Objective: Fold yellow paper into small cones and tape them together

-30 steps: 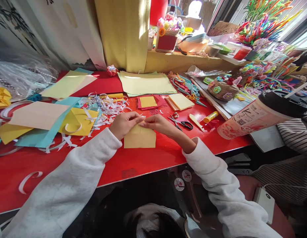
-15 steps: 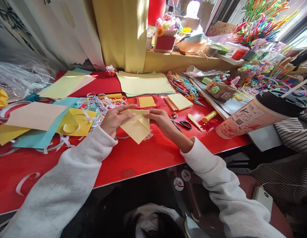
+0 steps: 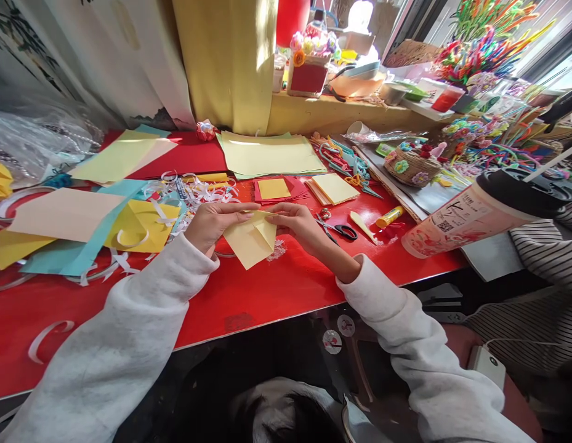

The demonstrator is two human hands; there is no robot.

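Between my two hands a pale yellow sheet of folding paper (image 3: 250, 245) hangs over the red table, a crease and a folded flap showing on its right half. My left hand (image 3: 212, 225) pinches its upper left edge between thumb and fingers. At the upper right edge my right hand (image 3: 298, 226) grips the same paper, thumb and fingertips close to those of the left. Behind the hands lie a small yellow square on red paper squares (image 3: 274, 189) and a stack of cream paper squares (image 3: 335, 188).
Scissors (image 3: 343, 231), a pale pointed flat tool (image 3: 363, 227) and a yellow glue stick (image 3: 390, 216) lie to the right. A large lidded cup (image 3: 470, 212) leans near the table's right edge. Coloured sheets (image 3: 66, 215) and curled white strips (image 3: 212, 191) cover the left side.
The paper has dropped slightly and turned a little, its lower corner shifting left. Both hands have come closer together at its top edge and still hold it.
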